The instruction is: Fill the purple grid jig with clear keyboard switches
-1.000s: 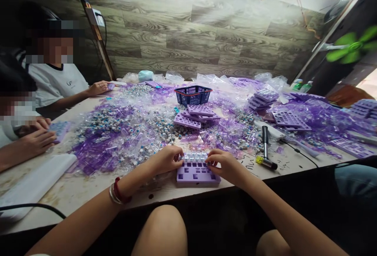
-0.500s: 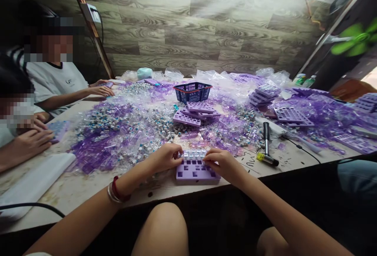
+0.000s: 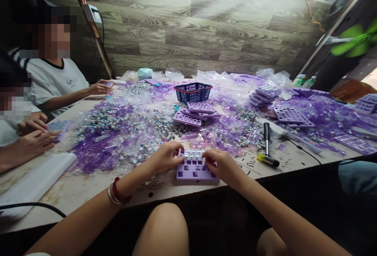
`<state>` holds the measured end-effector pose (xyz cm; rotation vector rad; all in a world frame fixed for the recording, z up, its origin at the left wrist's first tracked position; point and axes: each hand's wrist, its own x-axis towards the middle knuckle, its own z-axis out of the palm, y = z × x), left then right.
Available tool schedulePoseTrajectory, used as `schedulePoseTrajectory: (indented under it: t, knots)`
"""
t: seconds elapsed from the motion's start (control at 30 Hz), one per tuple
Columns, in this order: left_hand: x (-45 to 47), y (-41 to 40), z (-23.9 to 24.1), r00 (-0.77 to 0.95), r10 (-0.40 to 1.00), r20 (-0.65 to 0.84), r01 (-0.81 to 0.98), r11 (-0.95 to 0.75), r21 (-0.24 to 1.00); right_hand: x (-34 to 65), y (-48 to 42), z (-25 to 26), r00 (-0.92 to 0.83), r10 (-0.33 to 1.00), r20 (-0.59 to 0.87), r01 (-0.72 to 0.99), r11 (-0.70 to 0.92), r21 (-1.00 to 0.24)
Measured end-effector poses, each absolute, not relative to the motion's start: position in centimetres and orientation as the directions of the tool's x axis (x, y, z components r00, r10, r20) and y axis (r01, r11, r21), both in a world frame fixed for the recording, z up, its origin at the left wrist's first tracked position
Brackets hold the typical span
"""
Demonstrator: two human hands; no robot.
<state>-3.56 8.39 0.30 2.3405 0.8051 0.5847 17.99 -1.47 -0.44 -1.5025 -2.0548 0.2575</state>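
Note:
A purple plate (image 3: pixel 194 174) with square holes lies at the table's front edge before me. Clear square caps (image 3: pixel 193 154) form a row across its far part. My left hand (image 3: pixel 168 156) is curled at the plate's far left corner, thumb and forefinger against the left end of the row. At the right end, my right hand (image 3: pixel 221 165) has its fingers pinched together over the plate's edge; they hide whatever is between them. Several holes in the near part of the plate show dark.
Piles of small white-and-blue switches and purple plastic bits cover the table beyond. Stacked purple plates (image 3: pixel 191 119) and a dark basket (image 3: pixel 193 92) stand behind. A hammer (image 3: pixel 267 146) lies to the right, a white bar (image 3: pixel 44 177) to the left. Two people work at left.
My right hand has shifted slightly left along the row of clear caps. My left hand stays almost in place. At left, the co-workers' hands have moved a little.

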Motion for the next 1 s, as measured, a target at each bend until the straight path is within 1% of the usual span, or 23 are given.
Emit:
schedulePoseTrajectory:
  t: [0.03, 0.07, 0.1, 0.13, 0.17, 0.23, 0.27, 0.37, 0.47, 0.6, 0.67, 0.77, 0.9, 0.93, 0.97, 1.0]
  knots:
    - [-3.5, 8.3, 0.5, 0.697, 0.691, 0.192, 0.377, -0.58, 0.722, 17.9, -1.5, -0.3, -0.205, 0.919, 0.337, 0.815, 0.351, -0.461]
    - [-3.4, 8.2, 0.7, 0.676, 0.723, 0.143, 0.339, -0.476, 0.811, 17.9, -1.6, -0.1, -0.202, 0.916, 0.347, 0.821, 0.351, -0.45]
    - [-3.3, 8.1, 0.9, 0.663, 0.746, 0.064, 0.286, -0.331, 0.899, 17.8, -1.6, 0.1, -0.189, 0.912, 0.364, 0.826, 0.348, -0.443]
    - [-3.3, 7.9, 1.1, 0.664, 0.747, -0.028, 0.22, -0.16, 0.962, 17.7, -1.8, 0.4, -0.169, 0.905, 0.391, 0.829, 0.345, -0.44]
    - [-3.2, 7.7, 1.3, 0.679, 0.726, -0.111, 0.148, 0.012, 0.989, 17.5, -1.9, 0.6, -0.148, 0.894, 0.424, 0.827, 0.347, -0.443]
    - [-3.2, 7.3, 1.6, 0.731, 0.648, -0.216, 0.029, 0.287, 0.958, 16.9, -2.2, 1.1, -0.124, 0.857, 0.5, 0.802, 0.383, -0.458]
    - [-3.2, 7.1, 1.6, 0.758, 0.605, -0.244, -0.003, 0.378, 0.926, 16.4, -2.3, 1.3, -0.128, 0.836, 0.534, 0.783, 0.415, -0.462]
    - [-3.4, 6.7, 1.7, 0.803, 0.508, -0.312, -0.011, 0.536, 0.844, 14.5, -2.5, 1.7, -0.191, 0.786, 0.588, 0.722, 0.518, -0.458]
    - [-3.5, 6.5, 1.5, 0.82, 0.455, -0.347, 0.022, 0.581, 0.814, 12.8, -2.3, 1.8, -0.241, 0.793, 0.56, 0.691, 0.545, -0.475]
    - [-3.5, 6.4, 1.4, 0.836, 0.419, -0.354, 0.06, 0.571, 0.819, 12.0, -1.5, 1.8, -0.229, 0.848, 0.479, 0.715, 0.48, -0.508]
    - [-3.4, 6.3, 1.5, 0.854, 0.403, -0.329, 0.054, 0.559, 0.827, 11.8, -1.2, 1.6, -0.214, 0.854, 0.474, 0.718, 0.466, -0.517]
    - [-3.3, 5.9, 1.8, 0.871, 0.371, -0.323, 0.077, 0.545, 0.835, 11.5, -1.0, 1.3, -0.16, 0.86, 0.484, 0.709, 0.441, -0.55]
    - [-3.1, 5.5, 2.0, 0.87, 0.362, -0.336, 0.108, 0.524, 0.845, 11.8, -1.1, 1.3, -0.029, 0.886, 0.462, 0.596, 0.387, -0.704]
    - [-3.1, 5.4, 2.0, 0.867, 0.373, -0.329, 0.104, 0.512, 0.853, 12.3, -1.1, 1.5, 0.005, 0.884, 0.467, 0.572, 0.38, -0.726]
    - [-3.1, 5.5, 2.0, 0.858, 0.399, -0.323, 0.1, 0.487, 0.868, 13.0, -1.2, 1.7, 0.034, 0.873, 0.487, 0.576, 0.381, -0.723]
    - [-3.1, 5.6, 2.0, 0.843, 0.436, -0.316, 0.102, 0.448, 0.888, 13.8, -1.3, 1.9, 0.048, 0.854, 0.517, 0.607, 0.386, -0.694]
